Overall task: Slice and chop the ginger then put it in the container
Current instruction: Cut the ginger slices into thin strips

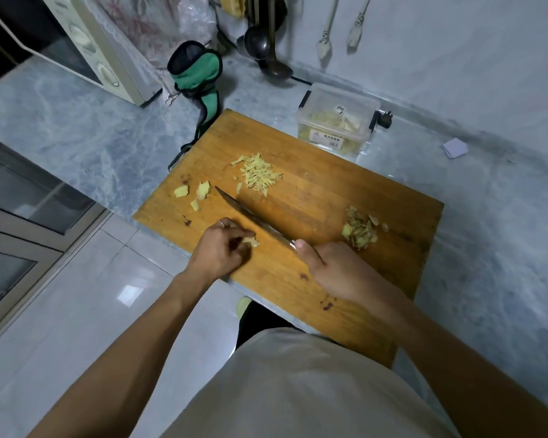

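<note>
so the left hand (222, 248) sits at the near left of the board (314, 197) with its fingers curled in, pinching a small ginger piece (250, 242) against the wood. right hand (332, 267) is wrapped round the knife (250, 213) handle, thumb laid along the top by the blade's heel, and the blade runs out to the far left, passing just right of that pinched piece. can't tell if the edge is touching the wood or hovering a bit. three more chunks (192, 192) wait at the far left, near the knife tip. there's a pile of strips (257, 172) further back in the middle, and a heap of peel (361, 230) on the right side. the container (337, 120) is off the board's far edge on the counter (76, 134), and it looks like there's already some yellowish stuff in it. lid on or off, can't say for sure. my guess is we're mid-slicing, with plenty left to do. biggest worry: that piece is tiny, and the fingertips are right next to the blade, so if it rolls or the knife skids on it, a fingertip is what gets hit. keeping the knuckles forward would help. also the board's near corner seems to overhang the counter edge, so a hard chop there could tip it. and when scooping later, the peel sits close enough to get swept in with the good strips.
</note>
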Tool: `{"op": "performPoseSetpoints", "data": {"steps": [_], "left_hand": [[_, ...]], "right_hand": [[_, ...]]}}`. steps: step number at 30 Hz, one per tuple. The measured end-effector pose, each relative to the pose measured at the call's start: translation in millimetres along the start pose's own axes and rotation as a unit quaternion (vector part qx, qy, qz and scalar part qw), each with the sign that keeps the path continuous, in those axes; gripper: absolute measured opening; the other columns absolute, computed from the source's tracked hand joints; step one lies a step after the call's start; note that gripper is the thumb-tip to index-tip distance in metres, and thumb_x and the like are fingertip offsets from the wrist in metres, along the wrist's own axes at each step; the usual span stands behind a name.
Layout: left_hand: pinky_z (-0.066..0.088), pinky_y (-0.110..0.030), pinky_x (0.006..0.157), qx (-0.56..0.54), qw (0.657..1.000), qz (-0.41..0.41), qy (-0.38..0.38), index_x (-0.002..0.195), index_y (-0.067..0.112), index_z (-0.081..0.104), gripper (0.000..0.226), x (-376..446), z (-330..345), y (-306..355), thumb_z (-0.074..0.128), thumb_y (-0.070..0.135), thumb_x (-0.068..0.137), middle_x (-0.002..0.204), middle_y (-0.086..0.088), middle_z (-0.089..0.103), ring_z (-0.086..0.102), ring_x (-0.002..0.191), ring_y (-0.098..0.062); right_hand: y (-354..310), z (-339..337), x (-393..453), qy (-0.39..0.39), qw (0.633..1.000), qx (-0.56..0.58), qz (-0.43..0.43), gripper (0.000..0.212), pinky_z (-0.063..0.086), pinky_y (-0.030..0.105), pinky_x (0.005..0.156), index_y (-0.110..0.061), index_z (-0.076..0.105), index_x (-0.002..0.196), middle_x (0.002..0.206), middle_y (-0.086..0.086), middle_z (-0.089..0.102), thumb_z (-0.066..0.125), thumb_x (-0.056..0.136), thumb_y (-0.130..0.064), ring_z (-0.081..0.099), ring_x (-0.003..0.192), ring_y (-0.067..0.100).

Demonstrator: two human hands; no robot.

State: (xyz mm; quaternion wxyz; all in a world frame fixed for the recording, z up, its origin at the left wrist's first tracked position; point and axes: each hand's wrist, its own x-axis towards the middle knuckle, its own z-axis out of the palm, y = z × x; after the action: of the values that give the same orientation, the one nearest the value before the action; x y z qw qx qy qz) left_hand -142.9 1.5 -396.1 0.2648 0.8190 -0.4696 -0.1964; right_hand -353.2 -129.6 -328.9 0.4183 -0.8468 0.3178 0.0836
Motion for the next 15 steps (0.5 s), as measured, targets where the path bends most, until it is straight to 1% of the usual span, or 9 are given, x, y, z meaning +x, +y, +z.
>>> {"op": "performPoseSetpoints", "data": {"steps": [3,5,7,9,11,13,15], "left_hand": [[0.033,-0.004,0.079,-0.005,1.0,0.002,-0.024,0.103,0.017,0.077,0.022,7.1,-5.1,-2.3,0.074,0.008,0.084,0.103,-0.005,0.06,0.056,0.087,-0.015],[0.037,-0.01,0.085,0.004,0.999,0.008,-0.034,0.1,0.017,0.078,0.021,12.2,-5.2,-3.1,0.075,0.006,0.082,0.106,-0.005,0.061,0.057,0.094,-0.018],[0.039,-0.017,0.091,0.021,0.999,0.013,-0.036,0.099,0.016,0.078,0.02,14.5,-5.1,-3.6,0.074,0.006,0.082,0.109,-0.006,0.061,0.057,0.1,-0.02],[0.039,-0.018,0.093,0.042,0.998,0.024,-0.042,0.1,0.014,0.077,0.019,14.1,-4.7,-2.8,0.071,0.007,0.084,0.112,-0.005,0.063,0.059,0.101,-0.021],[0.038,-0.016,0.093,0.056,0.997,0.037,-0.048,0.103,0.013,0.076,0.02,13.2,-4.0,-2.4,0.068,0.006,0.086,0.112,-0.004,0.064,0.06,0.101,-0.021],[0.037,-0.015,0.093,0.062,0.996,0.043,-0.053,0.104,0.011,0.076,0.021,11.7,-4.8,-2.3,0.067,0.005,0.086,0.112,-0.005,0.064,0.061,0.102,-0.021],[0.042,-0.018,0.093,0.061,0.995,0.057,-0.051,0.104,0.011,0.075,0.02,10.0,-5.6,-2.2,0.066,0.006,0.086,0.111,-0.005,0.065,0.062,0.1,-0.022]], "right_hand": [[0.1,3.7,-1.7,-0.008,1.0,0.01,0.011,0.069,0.032,0.031,0.05,-0.016,0.038,0.051,0.042,-0.004,0.038,0.025,0.106,-0.055,0.038,0.039,0.01],[0.5,6.6,-2.8,-0.008,1.0,0.017,0.01,0.068,0.032,0.033,0.051,-0.016,0.037,0.052,0.042,-0.004,0.038,0.025,0.106,-0.056,0.038,0.041,0.012],[0.2,9.2,-4.0,-0.007,1.0,0.017,0.008,0.068,0.031,0.034,0.051,-0.016,0.036,0.052,0.041,-0.003,0.036,0.025,0.106,-0.056,0.036,0.039,0.011],[0.4,10.7,-5.0,-0.005,1.0,0.021,0.008,0.067,0.029,0.034,0.049,-0.015,0.036,0.053,0.042,-0.003,0.034,0.025,0.106,-0.055,0.033,0.037,0.011],[1.3,11.1,-5.6,-0.005,1.0,0.028,0.013,0.067,0.027,0.033,0.049,-0.015,0.035,0.054,0.042,-0.004,0.033,0.025,0.106,-0.055,0.031,0.036,0.01],[1.9,11.8,-5.6,-0.006,0.999,0.029,0.016,0.067,0.027,0.031,0.048,-0.015,0.035,0.053,0.041,-0.004,0.033,0.025,0.107,-0.055,0.031,0.035,0.009],[2.2,12.8,-5.3,-0.007,0.999,0.029,0.014,0.068,0.027,0.03,0.048,-0.016,0.034,0.052,0.04,-0.005,0.032,0.024,0.107,-0.055,0.031,0.035,0.008]]}}
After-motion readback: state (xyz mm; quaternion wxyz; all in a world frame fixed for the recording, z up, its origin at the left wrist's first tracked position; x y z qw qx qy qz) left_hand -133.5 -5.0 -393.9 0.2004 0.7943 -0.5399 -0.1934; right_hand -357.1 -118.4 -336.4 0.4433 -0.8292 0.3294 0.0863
